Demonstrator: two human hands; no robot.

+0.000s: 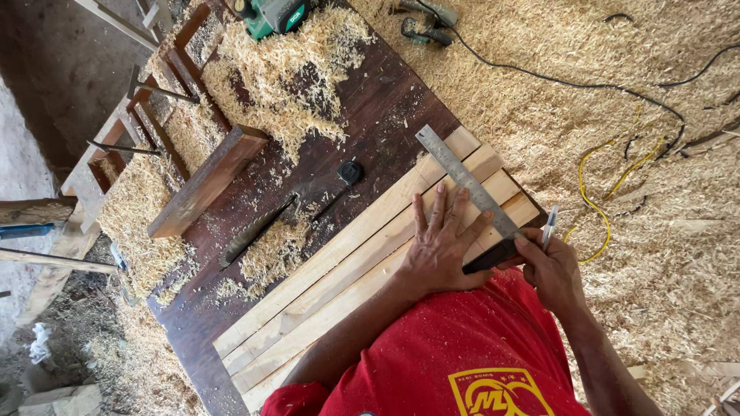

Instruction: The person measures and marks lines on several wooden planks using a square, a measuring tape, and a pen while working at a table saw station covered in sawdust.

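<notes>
- Try square (470, 189) lies across the pale planks (362, 270) near their far end, steel blade flat on the wood, dark handle at the plank edge.
- Left hand (441, 250) is spread flat, fingers fanned out, pressing blade and planks down, gripping nothing.
- Right hand (551, 270) pinches a pen (549, 226) upright, fingertips curled against the handle.
- Planks sit side by side on a dark workbench (385, 108).
- Wood shavings (285, 69) heap up beyond, beside a green power planer (270, 14).
- Yellow cable (601, 200) snakes over the sawdust floor.
</notes>
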